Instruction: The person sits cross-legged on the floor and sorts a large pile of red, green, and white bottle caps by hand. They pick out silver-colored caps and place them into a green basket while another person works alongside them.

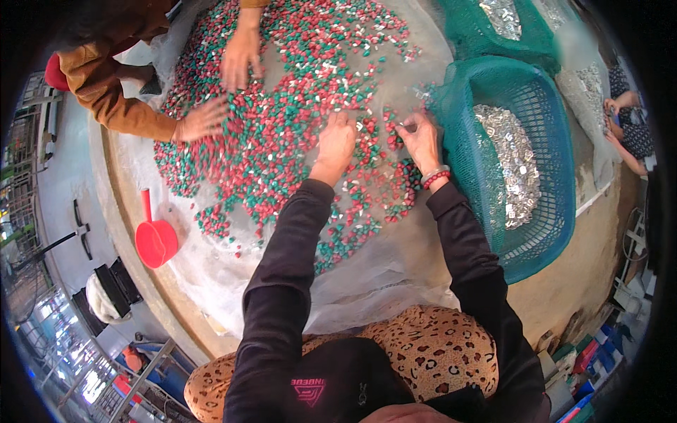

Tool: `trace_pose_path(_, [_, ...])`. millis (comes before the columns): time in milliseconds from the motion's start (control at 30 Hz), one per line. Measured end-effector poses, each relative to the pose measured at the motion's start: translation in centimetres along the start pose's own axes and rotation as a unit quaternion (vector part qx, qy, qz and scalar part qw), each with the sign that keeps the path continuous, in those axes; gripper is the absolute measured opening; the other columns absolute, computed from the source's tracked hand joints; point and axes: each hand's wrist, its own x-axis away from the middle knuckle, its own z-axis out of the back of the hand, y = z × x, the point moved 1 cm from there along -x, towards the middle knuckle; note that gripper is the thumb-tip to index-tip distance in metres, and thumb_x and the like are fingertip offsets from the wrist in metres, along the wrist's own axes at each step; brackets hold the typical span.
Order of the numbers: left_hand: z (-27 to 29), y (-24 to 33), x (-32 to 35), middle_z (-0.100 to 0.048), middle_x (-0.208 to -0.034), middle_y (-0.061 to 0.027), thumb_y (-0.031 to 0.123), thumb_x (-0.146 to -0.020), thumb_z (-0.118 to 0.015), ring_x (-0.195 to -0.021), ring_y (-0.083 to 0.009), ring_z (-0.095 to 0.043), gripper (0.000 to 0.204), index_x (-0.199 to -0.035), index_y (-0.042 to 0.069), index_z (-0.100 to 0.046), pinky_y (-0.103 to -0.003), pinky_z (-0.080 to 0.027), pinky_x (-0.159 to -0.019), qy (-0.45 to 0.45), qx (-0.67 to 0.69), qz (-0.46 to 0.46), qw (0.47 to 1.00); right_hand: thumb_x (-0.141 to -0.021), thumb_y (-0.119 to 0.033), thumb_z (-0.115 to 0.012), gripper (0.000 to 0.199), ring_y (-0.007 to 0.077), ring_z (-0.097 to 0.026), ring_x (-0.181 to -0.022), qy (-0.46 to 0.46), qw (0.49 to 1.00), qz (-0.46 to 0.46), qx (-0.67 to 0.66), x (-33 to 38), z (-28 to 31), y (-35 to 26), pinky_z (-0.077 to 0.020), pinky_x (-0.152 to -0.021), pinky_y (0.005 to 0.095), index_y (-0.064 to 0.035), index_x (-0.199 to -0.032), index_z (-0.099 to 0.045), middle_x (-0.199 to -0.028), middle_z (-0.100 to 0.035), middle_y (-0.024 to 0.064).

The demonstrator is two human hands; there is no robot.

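Note:
Red, green and white small pieces point(296, 106) lie spread over a sheet of clear plastic in front of me. My left hand point(334, 144) is over the middle of them, its fingers curled down and pressed together; what they hold, if anything, is hidden. A small white piece point(359, 127) is just right of those fingertips. My right hand point(422, 143), with a red bead bracelet point(435, 176) at the wrist, pinches thumb against forefinger at the right edge of the spread. Whatever is in that pinch is too small to name. Close by stands a blue-green plastic basket point(546, 233).
Green netting point(458, 141) lines the basket, which holds shiny silver pieces point(518, 169). Another netted container point(493, 28) sits behind it. A co-worker's two hands point(204, 120) reach over the pieces from the far left. A red dipper point(156, 242) lies at left. Someone else's hands point(620, 116) show far right.

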Motion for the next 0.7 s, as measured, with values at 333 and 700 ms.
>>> trace_pose_path(333, [2.9,-0.4,-2.2,-0.064,-0.092,-0.0125,0.013,-0.074,-0.067,-0.080,-0.0259,-0.065,0.016,-0.080,0.002,-0.059,-0.038,-0.053,-0.071,-0.079,0.284,0.161,0.942,-0.088,-0.018,-0.061,0.022,0.0113,-0.059,-0.060,0.046,0.949,-0.198,-0.242,-5.1,1.2,0.4,-0.0470,-0.046,0.0257,-0.0115,-0.109,-0.065,-0.078,-0.065,0.0002])
trace_pose_path(700, [5.4,3.1,9.9,-0.064,-0.100,-0.0088,0.007,-0.093,-0.058,-0.095,-0.0191,-0.065,0.018,-0.111,0.005,-0.059,-0.027,-0.055,-0.076,-0.098,0.848,0.290,0.433,-0.087,-0.014,-0.057,0.019,0.0416,-0.060,-0.088,-0.024,0.982,-0.173,0.070,-6.3,-0.3,4.7,-0.0467,-0.077,0.0477,-0.0057,-0.103,-0.063,-0.100,-0.062,0.0207])
